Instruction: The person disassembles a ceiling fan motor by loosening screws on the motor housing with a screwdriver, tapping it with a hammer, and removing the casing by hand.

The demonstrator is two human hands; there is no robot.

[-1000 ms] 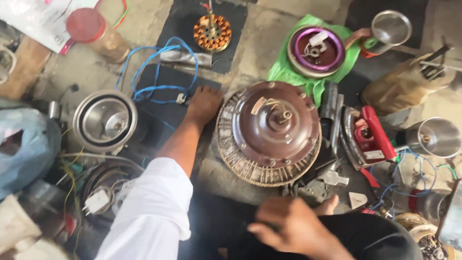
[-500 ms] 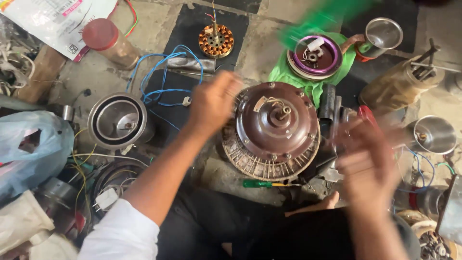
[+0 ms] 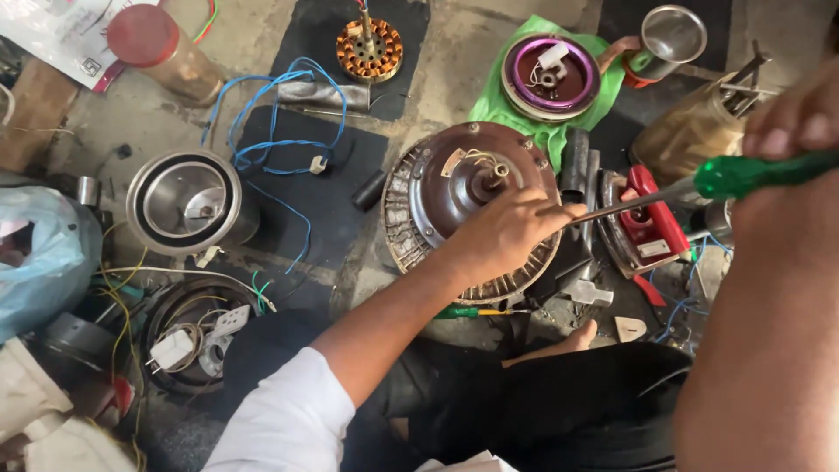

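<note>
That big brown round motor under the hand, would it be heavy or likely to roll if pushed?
Probably heavy: the brown motor looks like a thick metal casing. It lies flat on the floor, so it likely slides rather than rolls. The left hand rests on its rim, steadying it.

A white printed paper packet (image 3: 54, 37) lies at the top left. A small white label (image 3: 654, 249) sits on the red iron.

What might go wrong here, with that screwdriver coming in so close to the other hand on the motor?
The green-handled screwdriver in the right hand points its tip at the left hand resting on the round brown fan motor; a slip could jab the fingers. The motor's thin wires might also get nicked.
</note>
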